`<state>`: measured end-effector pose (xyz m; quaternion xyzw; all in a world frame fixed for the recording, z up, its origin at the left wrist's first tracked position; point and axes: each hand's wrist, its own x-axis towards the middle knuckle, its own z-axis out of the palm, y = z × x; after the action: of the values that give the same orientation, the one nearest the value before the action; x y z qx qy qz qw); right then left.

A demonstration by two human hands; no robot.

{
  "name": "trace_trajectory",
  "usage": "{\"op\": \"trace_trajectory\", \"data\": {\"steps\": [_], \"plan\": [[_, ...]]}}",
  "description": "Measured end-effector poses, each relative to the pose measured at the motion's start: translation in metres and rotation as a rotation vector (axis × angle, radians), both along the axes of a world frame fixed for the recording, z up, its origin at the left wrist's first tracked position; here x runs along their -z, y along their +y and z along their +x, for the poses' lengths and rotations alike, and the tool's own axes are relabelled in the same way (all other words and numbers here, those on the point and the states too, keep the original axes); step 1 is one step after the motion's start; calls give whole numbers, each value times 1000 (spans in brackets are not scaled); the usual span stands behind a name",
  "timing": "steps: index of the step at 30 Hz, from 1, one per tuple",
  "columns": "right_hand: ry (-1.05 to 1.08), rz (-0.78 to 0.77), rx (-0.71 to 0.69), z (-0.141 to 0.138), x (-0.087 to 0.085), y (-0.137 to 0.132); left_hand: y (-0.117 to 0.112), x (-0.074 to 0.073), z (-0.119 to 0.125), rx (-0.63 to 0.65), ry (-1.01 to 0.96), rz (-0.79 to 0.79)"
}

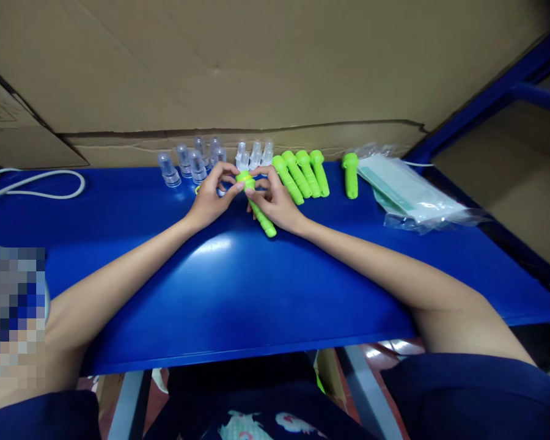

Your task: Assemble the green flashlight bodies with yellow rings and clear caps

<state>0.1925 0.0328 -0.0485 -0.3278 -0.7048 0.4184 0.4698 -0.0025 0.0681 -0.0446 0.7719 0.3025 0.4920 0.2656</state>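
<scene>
Over the glossy blue tabletop, reaching forward with both forearms. Working beside a crinkled clear plastic bag of pale sheets on the right, and facing a back-edge row of lime-green plastic plugs next to small clear plastic caps. Dead centre now: pinching with the left hand the fat head of a single lime-green ribbed plug, and pressing the right hand fingers against its shaft. Holding it slanted, head far-left at the fingertips, tail poking near-right below the right palm.

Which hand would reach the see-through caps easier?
Probably the left hand: the clear caps stand just beyond its fingers, while the right hand sits farther over, gripping the green piece.
</scene>
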Motion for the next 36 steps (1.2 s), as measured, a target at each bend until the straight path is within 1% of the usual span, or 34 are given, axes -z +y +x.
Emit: {"op": "trace_trajectory", "data": {"steps": [4,9,15,19,22,24,27,32,36], "plan": [[-16,-28,14,0,-2,-2,-2,-2,1,-7,-24,-9],[18,-46,8,0,1,1,-2,-2,2,-28,-24,13],[39,-112,-7,1,1,3,0,0,0,-16,21,5],[18,-127,-4,3,1,3,-1,-1,0,-18,37,-18],[22,-131,-1,3,2,5,-2,-1,1,1,0,-40],[70,-137,-8,3,1,6,-1,0,2,17,-47,-44],[110,-188,-46,3,-2,5,0,1,2,30,-108,-48],[77,-213,-83,3,-6,2,1,3,1,4,-138,-13],[60,-230,-89,5,-5,3,0,1,0,-41,-100,8]]}}
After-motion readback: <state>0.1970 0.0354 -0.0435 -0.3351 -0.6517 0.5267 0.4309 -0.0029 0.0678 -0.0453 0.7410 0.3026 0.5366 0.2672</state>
